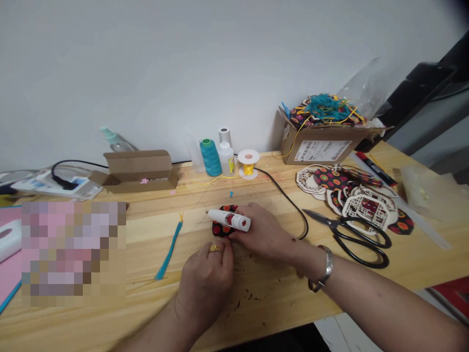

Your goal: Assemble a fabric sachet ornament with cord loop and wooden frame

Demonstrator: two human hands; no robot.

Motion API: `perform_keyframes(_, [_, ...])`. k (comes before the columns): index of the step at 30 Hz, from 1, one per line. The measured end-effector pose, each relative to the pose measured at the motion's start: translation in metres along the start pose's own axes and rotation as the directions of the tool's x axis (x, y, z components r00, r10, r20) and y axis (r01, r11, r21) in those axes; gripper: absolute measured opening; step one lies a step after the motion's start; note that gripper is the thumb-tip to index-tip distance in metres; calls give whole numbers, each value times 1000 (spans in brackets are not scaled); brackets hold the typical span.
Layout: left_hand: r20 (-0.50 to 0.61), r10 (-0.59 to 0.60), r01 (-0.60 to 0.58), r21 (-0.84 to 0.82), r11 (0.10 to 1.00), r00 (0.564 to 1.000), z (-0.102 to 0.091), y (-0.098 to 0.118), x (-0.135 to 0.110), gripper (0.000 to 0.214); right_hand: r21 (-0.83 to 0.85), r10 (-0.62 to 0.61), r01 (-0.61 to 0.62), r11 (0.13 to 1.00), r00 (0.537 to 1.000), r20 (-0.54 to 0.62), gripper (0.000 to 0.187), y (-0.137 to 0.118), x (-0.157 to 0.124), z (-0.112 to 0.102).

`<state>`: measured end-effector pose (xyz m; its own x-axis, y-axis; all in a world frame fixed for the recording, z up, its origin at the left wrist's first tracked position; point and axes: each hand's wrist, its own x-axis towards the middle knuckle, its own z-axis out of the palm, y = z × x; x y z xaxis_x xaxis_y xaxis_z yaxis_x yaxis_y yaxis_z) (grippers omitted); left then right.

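Note:
My right hand [262,230] is wrapped around a white hot glue gun [227,219], whose metal tip points left. Under the glue gun lies a black fabric piece with red and orange flower patterns [220,231]. At the near edge of this fabric piece my left hand [209,266] is closed, its fingertips pressed on it and partly hidden. A teal tassel [171,252] with a yellow loop lies to the left of my hands. To the right, black-handled scissors [351,234] rest with their blades toward my right hand.
At the back stand a teal thread cone [210,159], a white glue bottle [227,161], a yellow cord spool [248,166] and an open small box [139,171]. A full cardboard box [322,142] stands back right, behind patterned wooden cutouts [366,208]. A black cable [289,195] crosses the table.

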<state>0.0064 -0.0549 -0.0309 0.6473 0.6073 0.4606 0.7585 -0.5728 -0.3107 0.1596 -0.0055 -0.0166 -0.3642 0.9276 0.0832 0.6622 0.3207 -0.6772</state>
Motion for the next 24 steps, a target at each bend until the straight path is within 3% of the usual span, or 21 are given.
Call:
perform_keyframes(11, [43,-53,53,-14,998,998,3,4,-3,30,-150,1,-3,989,1000,-11,15,4,-4,5])
perform_keyframes(18, [21,-118,119,-202,972,993,-16,-15,0,19,-180,-10,9,984,1000,-5,12,2,-5,4])
perform_keyframes(24, [-56,-50,31,-290,957,997,-8,-19,-12,27,-214,-11,7,977,1000,-14,11,3,-5,6])
